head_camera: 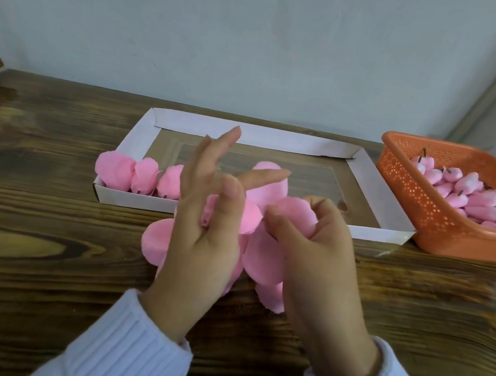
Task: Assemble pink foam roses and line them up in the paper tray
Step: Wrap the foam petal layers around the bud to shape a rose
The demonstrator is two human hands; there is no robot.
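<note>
Currently, centre frame: my left hand (202, 244) thumb-pins the half-built rose (263, 255), fingers splayed clear so my right hand (316, 258) can curl a petal (295, 211) round. Three finished roses (145, 175) line the paper tray (375, 233), left end.

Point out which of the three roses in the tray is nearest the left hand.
The rightmost rose, partly hidden behind the left hand; the other two lie farther left, clear of it.

It looked like a simple handcraft workplace — a dark wooden table (31, 239) against a plain pale wall (198, 25), with an orange plastic basket (410, 207) of pink foam buds (481, 211) and a paper tray (375, 233).
</note>
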